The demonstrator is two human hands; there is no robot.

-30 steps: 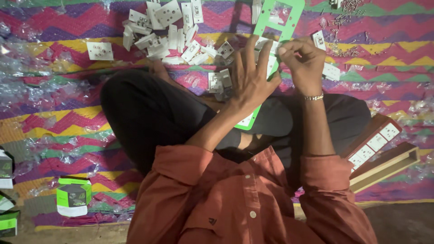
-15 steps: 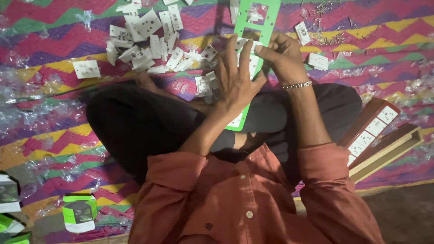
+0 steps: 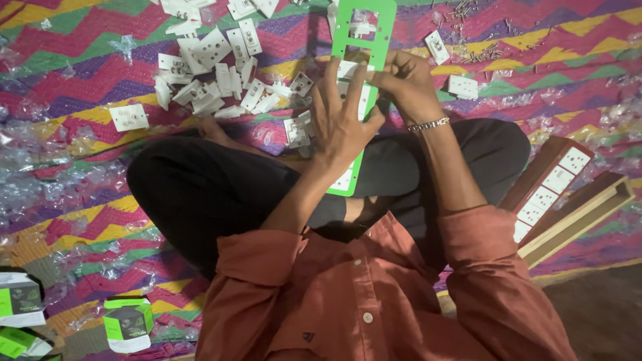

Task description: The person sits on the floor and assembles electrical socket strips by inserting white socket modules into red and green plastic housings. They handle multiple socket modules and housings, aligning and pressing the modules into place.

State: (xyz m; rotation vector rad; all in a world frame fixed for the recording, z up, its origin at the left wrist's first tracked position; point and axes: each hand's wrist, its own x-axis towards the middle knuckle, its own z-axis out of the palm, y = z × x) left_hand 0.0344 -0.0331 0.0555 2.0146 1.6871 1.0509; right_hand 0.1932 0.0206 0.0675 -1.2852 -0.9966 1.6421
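Nearest, a few small green and white boxes [image 3: 127, 324] sit on the mat [image 3: 67, 87] at the near left. Over the crossed legs, the left hand [image 3: 342, 120] lies spread flat on a long green frame [image 3: 364, 40], while the right hand [image 3: 406, 83] pinches its edge. The frame's near slots look filled with white switches and its far openings still bare. Farther left, a heap of loose switches [image 3: 214, 73] waits.

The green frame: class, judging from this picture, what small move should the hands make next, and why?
Probably press the white module fully into the green frame. The left hand lies flat over the frame's middle, steadying it, while the right hand pinches at its edge beside that module. The cutouts above look open, and loose switches lie on the mat, so more seating likely follows.
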